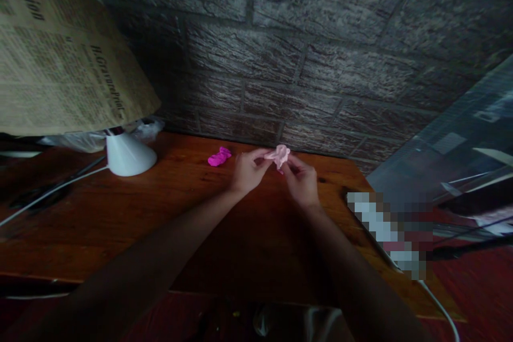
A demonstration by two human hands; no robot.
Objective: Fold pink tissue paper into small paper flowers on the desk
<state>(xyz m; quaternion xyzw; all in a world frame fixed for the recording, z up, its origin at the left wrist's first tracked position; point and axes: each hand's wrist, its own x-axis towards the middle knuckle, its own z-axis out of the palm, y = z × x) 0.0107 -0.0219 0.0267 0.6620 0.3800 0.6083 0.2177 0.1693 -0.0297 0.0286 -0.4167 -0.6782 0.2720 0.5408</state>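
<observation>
Both my hands hold up a small pale pink sock-like cloth (281, 155) above the back part of the wooden table (192, 214). My left hand (250, 171) pinches its left side between thumb and fingers. On the lower right, the fingers of my right hand (302, 179) are closed on it. The cloth looks bunched, with a hollow or fold facing up and an uneven edge. A bright magenta bundle of soft cloth (219, 156) lies on the table to the left of my left hand, apart from it.
A lamp with a newspaper-print shade (68, 59) and white base (129, 155) stands at left, its cord trailing left. Behind the table rises a grey brick wall (248, 53). At the right edge lies a blurred-out object (377, 224) near a white cable (441, 304).
</observation>
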